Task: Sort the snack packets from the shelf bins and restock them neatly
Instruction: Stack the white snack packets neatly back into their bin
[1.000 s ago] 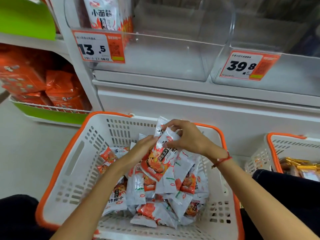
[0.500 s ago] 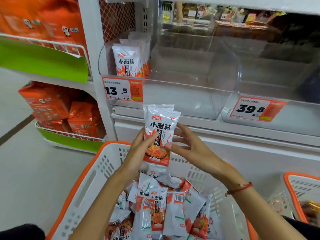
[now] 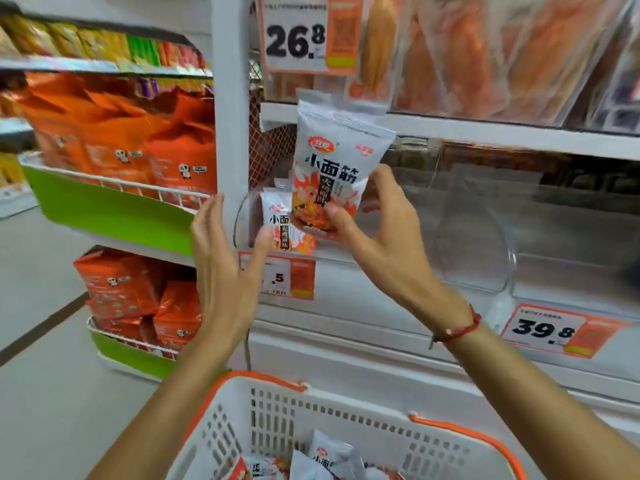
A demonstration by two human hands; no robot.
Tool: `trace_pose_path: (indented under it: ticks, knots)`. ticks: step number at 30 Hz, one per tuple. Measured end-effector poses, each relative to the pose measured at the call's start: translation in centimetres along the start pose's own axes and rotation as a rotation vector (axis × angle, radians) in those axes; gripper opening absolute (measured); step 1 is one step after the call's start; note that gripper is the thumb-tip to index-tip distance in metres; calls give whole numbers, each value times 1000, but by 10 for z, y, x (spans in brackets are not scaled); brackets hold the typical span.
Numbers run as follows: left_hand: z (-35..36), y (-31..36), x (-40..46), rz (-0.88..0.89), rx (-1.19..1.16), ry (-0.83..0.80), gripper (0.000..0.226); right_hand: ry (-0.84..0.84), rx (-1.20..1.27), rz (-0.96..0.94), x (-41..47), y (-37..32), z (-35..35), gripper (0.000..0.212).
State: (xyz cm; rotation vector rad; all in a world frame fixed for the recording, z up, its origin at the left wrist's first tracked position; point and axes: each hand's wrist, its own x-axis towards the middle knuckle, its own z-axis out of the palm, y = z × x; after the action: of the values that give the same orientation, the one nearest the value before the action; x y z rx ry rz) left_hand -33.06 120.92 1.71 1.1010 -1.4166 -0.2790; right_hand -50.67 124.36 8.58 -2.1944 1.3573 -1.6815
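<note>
My right hand pinches a white snack packet with black characters and a flame picture, held upright in front of the clear shelf bin. Inside that bin, at its left end, stand matching packets. My left hand is spread flat with straight fingers just left of the bin, its thumb near the stocked packets, holding nothing. Below, a white basket with an orange rim holds more of the same packets.
A white upright post stands left of the bin. Orange bags fill wire racks to the left. Price tags read 26.8 and 39.8. A second clear bin sits to the right.
The packets were lifted out of the basket and raised to the bin. My left hand let go and opened beside the bin; my right hand alone holds the packet.
</note>
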Motion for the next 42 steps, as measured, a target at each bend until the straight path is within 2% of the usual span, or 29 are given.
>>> trace_pose_path:
  ticks: [1, 3, 7, 9, 11, 13, 15, 16, 17, 19, 21, 25, 27, 30, 32, 34, 36, 38, 40, 42]
  knots:
    - [0, -10, 4, -20, 86, -31, 82, 4, -33, -7, 9, 5, 5, 33]
    - [1, -24, 6, -40, 206, -87, 89, -93, -76, 47, 25, 16, 15, 37]
    - [1, -29, 3, 20, 264, -101, 82, -497, -105, 292, 42, 36, 47, 50]
    - [0, -27, 3, 10, 249, -107, 83, -705, -104, 445, 46, 42, 64, 45]
    - [-1, -25, 3, -21, 201, -128, 86, -792, -56, 544, 49, 45, 71, 36]
    - [-3, -23, 2, -55, 152, -154, 90, -695, 32, 537, 56, 42, 67, 32]
    - [-4, -23, 2, -72, 132, -167, 94, -583, 64, 457, 64, 41, 58, 53]
    - [-3, -23, 2, -76, 134, -165, 95, -581, 32, 411, 68, 42, 55, 58]
    - [-2, -23, 2, -81, 136, -158, 95, -608, -27, 362, 70, 40, 55, 54]
    - [-1, -23, 2, -91, 130, -145, 95, -646, -153, 275, 71, 42, 60, 34]
    - [-1, -23, 1, -97, 119, -143, 95, -605, -226, 236, 68, 43, 66, 26]
    - [-2, -21, 0, -95, 127, -136, 94, -468, -250, 203, 53, 44, 73, 33]
    - [-2, -20, 0, -91, 144, -132, 94, -498, -197, 247, 50, 45, 72, 34]
    - [-2, -19, 0, -93, 163, -135, 95, -571, -184, 259, 50, 42, 64, 53]
    - [-3, -19, -1, -101, 196, -133, 96, -545, -277, 188, 44, 38, 52, 60]
    - [-4, -18, -3, -74, 238, -108, 96, -441, -381, 54, 29, 32, 35, 52]
    - [-7, -13, -10, 18, 276, -70, 85, -335, -391, -58, 4, 22, 14, 35]
    - [-11, -4, -21, 131, 299, -45, 62, -314, -347, -94, -25, 16, -6, 23]
    - [-14, 3, -35, 159, 310, -90, 36, -419, -317, -21, -59, 19, -22, 17]
    - [-15, -3, -52, 64, 296, -281, 20, -629, -322, 120, -96, 33, -31, 16]
